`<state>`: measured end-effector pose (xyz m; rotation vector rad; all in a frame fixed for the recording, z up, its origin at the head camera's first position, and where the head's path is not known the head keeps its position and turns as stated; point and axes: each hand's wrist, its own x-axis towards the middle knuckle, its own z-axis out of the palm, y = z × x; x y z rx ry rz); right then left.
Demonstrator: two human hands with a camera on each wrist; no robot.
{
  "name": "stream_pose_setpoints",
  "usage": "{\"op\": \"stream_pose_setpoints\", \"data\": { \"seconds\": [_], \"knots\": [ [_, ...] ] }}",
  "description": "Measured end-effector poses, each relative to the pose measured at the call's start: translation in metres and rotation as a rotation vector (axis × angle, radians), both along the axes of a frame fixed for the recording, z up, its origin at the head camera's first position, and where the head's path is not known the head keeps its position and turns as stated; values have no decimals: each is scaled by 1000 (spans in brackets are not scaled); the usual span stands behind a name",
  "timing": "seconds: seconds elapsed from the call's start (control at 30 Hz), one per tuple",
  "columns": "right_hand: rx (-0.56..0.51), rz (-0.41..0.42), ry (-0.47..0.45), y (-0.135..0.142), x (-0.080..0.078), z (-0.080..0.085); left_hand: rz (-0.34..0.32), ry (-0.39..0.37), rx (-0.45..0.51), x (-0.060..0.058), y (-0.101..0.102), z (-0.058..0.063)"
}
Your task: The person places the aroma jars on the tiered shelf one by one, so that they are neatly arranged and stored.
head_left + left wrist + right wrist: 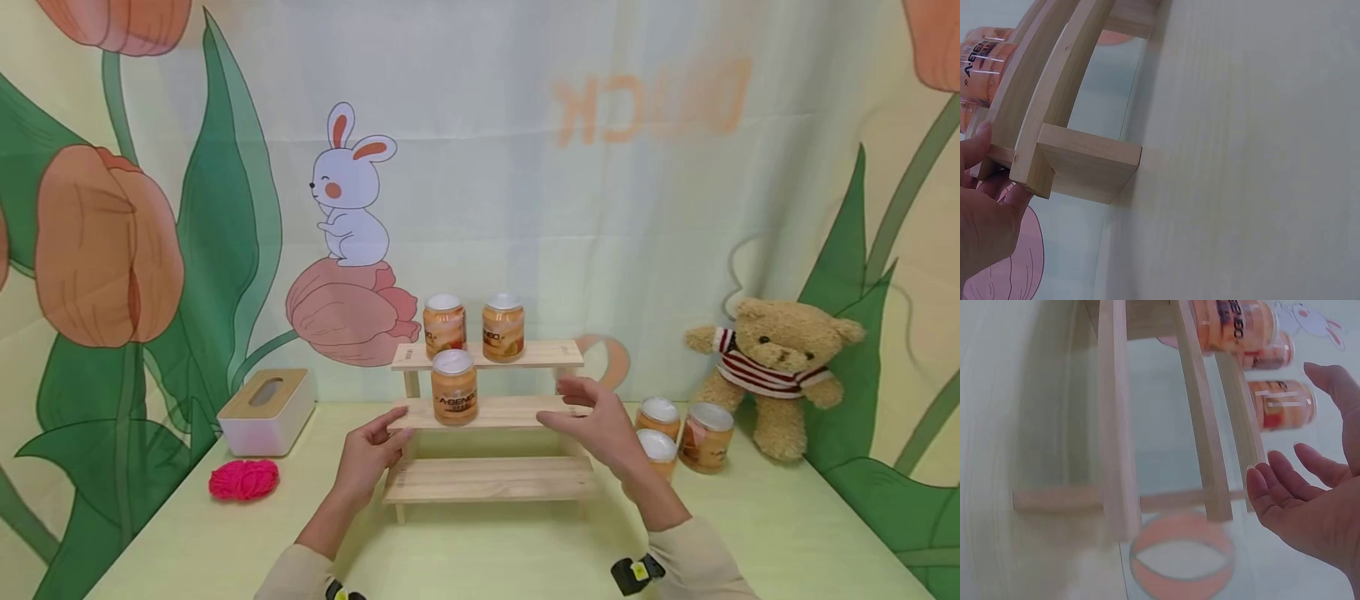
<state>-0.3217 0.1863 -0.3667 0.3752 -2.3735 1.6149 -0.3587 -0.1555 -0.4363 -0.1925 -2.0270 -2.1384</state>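
Note:
A three-step wooden display rack (491, 480) stands on the table. My left hand (372, 454) pinches the left end of its middle step, thumb above and fingers below, as the left wrist view also shows. My right hand (596, 421) is beside the right end of that step, fingers parted, holding nothing. An orange canned-fruit jar (454, 392) with a silver lid stands on the middle step, left of centre. Two similar jars, one on the left (445, 325) and one nearer the centre (503, 327), stand upright on the top step. The lowest step bears nothing.
Three more jars (706, 437) stand on the table right of the rack, partly behind my right forearm. A teddy bear (776, 375) sits behind them. To the left are a white tissue box (267, 414) with a wooden lid and a pink yarn bundle (243, 481).

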Motion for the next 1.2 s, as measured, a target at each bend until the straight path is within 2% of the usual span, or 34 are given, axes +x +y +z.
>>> {"op": "stream_pose_setpoints", "data": {
  "seconds": [0.3, 0.5, 0.67, 0.97, 1.2],
  "knots": [
    [57, -45, 1, 36, 4, -5, 40, -26, -44, 1, -2, 0],
    [105, -111, 38, 58, 8, -12, 28, -27, -33, 1, -2, 1],
    [154, -164, 75, 78, 4, -23, 20, -26, -23, 1, 0, -1],
    [168, -100, -7, 110, 11, -30, 16, -36, -25, 2, 2, -1],
    [187, -83, 10, 123, 9, -35, 24, -32, -34, 2, 2, 2]
  ]
}}
